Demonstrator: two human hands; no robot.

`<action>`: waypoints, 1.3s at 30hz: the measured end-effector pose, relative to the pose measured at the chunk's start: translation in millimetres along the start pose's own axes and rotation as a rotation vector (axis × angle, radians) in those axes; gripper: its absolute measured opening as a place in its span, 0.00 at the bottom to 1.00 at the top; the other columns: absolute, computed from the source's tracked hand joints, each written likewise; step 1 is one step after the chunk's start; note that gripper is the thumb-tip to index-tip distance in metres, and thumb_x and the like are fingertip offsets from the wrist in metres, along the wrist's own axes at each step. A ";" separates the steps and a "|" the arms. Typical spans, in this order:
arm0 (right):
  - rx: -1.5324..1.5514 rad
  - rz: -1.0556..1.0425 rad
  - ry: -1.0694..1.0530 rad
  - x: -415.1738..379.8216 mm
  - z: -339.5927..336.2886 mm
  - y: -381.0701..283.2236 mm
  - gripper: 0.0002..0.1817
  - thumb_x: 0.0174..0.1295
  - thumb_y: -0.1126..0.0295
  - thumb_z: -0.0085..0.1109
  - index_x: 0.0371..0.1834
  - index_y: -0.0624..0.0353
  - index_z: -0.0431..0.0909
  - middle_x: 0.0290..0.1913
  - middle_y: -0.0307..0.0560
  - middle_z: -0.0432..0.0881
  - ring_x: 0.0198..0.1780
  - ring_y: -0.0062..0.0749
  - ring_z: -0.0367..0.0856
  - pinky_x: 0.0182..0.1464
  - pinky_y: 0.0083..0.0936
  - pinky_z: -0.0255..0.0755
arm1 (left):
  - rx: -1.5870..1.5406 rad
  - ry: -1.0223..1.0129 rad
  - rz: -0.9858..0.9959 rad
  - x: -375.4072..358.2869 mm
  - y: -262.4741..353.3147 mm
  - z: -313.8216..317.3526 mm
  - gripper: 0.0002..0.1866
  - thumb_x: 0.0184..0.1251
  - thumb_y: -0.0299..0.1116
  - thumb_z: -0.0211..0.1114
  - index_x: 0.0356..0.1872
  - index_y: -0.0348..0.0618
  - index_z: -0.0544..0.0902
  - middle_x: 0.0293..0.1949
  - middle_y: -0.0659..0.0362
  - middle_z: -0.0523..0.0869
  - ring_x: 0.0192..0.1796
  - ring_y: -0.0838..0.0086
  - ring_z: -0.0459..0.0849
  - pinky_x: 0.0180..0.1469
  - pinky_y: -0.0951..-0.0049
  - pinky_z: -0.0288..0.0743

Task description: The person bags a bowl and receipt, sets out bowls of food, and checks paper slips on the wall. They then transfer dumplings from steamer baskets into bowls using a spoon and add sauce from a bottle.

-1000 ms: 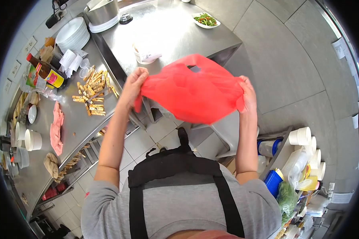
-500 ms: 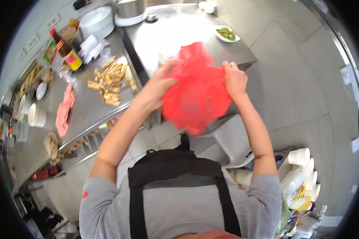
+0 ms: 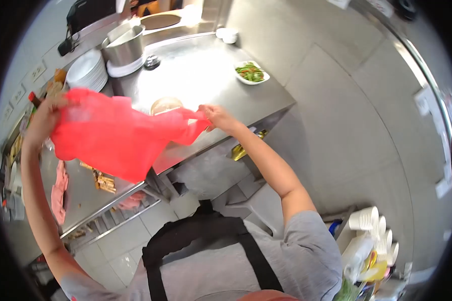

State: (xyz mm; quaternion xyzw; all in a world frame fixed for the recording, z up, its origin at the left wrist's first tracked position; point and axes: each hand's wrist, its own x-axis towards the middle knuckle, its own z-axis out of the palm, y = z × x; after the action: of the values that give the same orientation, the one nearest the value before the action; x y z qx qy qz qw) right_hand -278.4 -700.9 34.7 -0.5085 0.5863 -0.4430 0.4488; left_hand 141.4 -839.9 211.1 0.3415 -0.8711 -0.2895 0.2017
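A thin red plastic bag (image 3: 115,133) is stretched sideways in the air above the counter. My left hand (image 3: 49,113) grips its upper left end; motion blur softens the fingers. Pinched in my right hand (image 3: 218,118) is the bag's narrow, twisted right end. Just behind the bag, a round pale container (image 3: 165,105) on the steel counter (image 3: 196,70) is partly hidden. Below the bag, wrapped stick-like packets (image 3: 104,181) show in part on the left worktop.
White plates (image 3: 88,71) are stacked at the back left beside a steel pot (image 3: 124,47). A dish of green vegetables (image 3: 251,72) stands near the counter's right edge. A pink cloth (image 3: 59,193) lies on the left worktop. Stacked paper cups (image 3: 364,219) stand at lower right.
The bag has gone from bunched up in front of me to spread out toward the left. My hands have moved farther apart, and the view has shifted, showing more of the back counter.
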 end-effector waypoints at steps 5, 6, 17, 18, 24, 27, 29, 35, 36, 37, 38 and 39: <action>-0.405 0.134 0.091 65.5 22.8 14.2 0.25 0.63 0.51 0.49 0.33 0.69 0.74 0.25 0.52 0.81 0.20 0.34 0.82 0.25 0.25 0.77 | -0.222 -0.098 -0.029 62.1 11.7 -37.0 0.23 0.57 0.24 0.48 0.56 0.36 0.73 0.57 0.57 0.75 0.58 0.73 0.72 0.61 0.74 0.64; -0.357 0.147 0.050 67.5 26.9 12.9 0.23 0.62 0.53 0.49 0.32 0.68 0.74 0.25 0.53 0.81 0.20 0.34 0.82 0.25 0.26 0.77 | -0.285 -0.159 -0.016 73.2 16.6 -41.3 0.21 0.66 0.32 0.47 0.59 0.36 0.71 0.60 0.57 0.72 0.60 0.73 0.70 0.62 0.74 0.63; -0.409 0.124 -0.318 57.3 -29.5 -27.6 0.10 0.54 0.68 0.48 0.25 0.66 0.72 0.23 0.48 0.77 0.22 0.24 0.77 0.27 0.24 0.73 | -0.411 0.374 -0.056 128.0 51.8 109.6 0.27 0.54 0.24 0.60 0.58 0.32 0.65 0.56 0.54 0.73 0.56 0.72 0.73 0.57 0.74 0.66; -0.406 0.146 -0.353 49.1 -38.0 -38.3 0.10 0.54 0.68 0.48 0.24 0.66 0.72 0.24 0.46 0.76 0.23 0.22 0.75 0.28 0.24 0.72 | -0.388 0.342 -0.163 124.9 40.7 133.3 0.38 0.56 0.26 0.60 0.68 0.35 0.53 0.65 0.51 0.65 0.64 0.70 0.67 0.65 0.72 0.59; -0.358 -0.035 -0.410 28.4 -35.7 -106.1 0.09 0.58 0.68 0.48 0.31 0.63 0.74 0.30 0.39 0.75 0.33 0.17 0.70 0.35 0.18 0.67 | -0.157 0.482 0.014 108.5 -13.4 256.2 0.52 0.47 0.34 0.70 0.67 0.26 0.44 0.65 0.37 0.60 0.69 0.54 0.59 0.68 0.67 0.53; -0.123 0.045 -0.305 38.0 -10.3 -114.5 0.10 0.61 0.66 0.47 0.25 0.58 0.69 0.26 0.34 0.68 0.29 0.15 0.63 0.30 0.18 0.60 | -1.079 0.279 -0.285 104.6 -21.4 274.9 0.40 0.56 0.38 0.66 0.66 0.34 0.56 0.58 0.44 0.70 0.61 0.62 0.69 0.62 0.68 0.63; 0.132 0.024 -0.323 59.2 4.0 -101.7 0.14 0.63 0.62 0.45 0.21 0.54 0.66 0.22 0.30 0.64 0.25 0.13 0.58 0.27 0.18 0.55 | -0.526 0.402 0.121 86.0 -49.4 294.1 0.26 0.62 0.40 0.61 0.58 0.39 0.68 0.56 0.55 0.74 0.57 0.69 0.73 0.60 0.68 0.66; -0.092 0.129 -0.248 86.8 -10.3 -52.1 0.09 0.63 0.66 0.44 0.29 0.57 0.71 0.29 0.32 0.70 0.32 0.16 0.65 0.34 0.20 0.62 | -0.612 0.219 -0.012 81.5 -19.4 249.6 0.52 0.43 0.24 0.67 0.69 0.33 0.43 0.68 0.43 0.56 0.70 0.62 0.55 0.69 0.71 0.49; -0.255 0.141 -0.270 87.2 -16.9 -45.9 0.08 0.63 0.68 0.44 0.31 0.57 0.73 0.31 0.33 0.73 0.34 0.16 0.68 0.36 0.20 0.64 | -0.497 0.188 -0.081 79.2 -25.9 243.4 0.54 0.42 0.22 0.66 0.68 0.29 0.38 0.69 0.40 0.52 0.71 0.62 0.52 0.70 0.72 0.47; -0.323 0.117 -0.217 86.2 -19.7 -39.5 0.10 0.61 0.67 0.44 0.28 0.59 0.72 0.30 0.35 0.73 0.33 0.19 0.68 0.35 0.24 0.64 | -0.570 0.164 -0.071 77.1 -25.2 240.6 0.54 0.40 0.21 0.64 0.67 0.25 0.37 0.69 0.39 0.49 0.72 0.61 0.48 0.70 0.74 0.44; -0.502 0.110 -0.173 87.2 -24.5 -37.0 0.10 0.61 0.67 0.44 0.28 0.60 0.72 0.28 0.37 0.73 0.32 0.20 0.68 0.35 0.25 0.64 | -0.574 0.119 -0.055 77.3 -25.3 238.7 0.54 0.40 0.21 0.64 0.68 0.28 0.36 0.70 0.40 0.48 0.72 0.63 0.48 0.70 0.74 0.44; -0.678 0.103 -0.127 88.4 -26.7 -39.9 0.11 0.61 0.66 0.44 0.28 0.61 0.72 0.27 0.38 0.73 0.32 0.20 0.68 0.34 0.25 0.64 | -0.575 0.071 -0.039 78.0 -26.1 237.4 0.55 0.41 0.22 0.64 0.68 0.30 0.35 0.70 0.42 0.47 0.72 0.65 0.48 0.70 0.74 0.44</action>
State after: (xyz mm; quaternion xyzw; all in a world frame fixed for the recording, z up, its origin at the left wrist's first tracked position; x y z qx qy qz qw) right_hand -303.6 -790.6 72.4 -0.6250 0.6958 -0.1672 0.3118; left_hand -29.9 -824.0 28.1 0.2967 -0.7389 -0.5165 0.3150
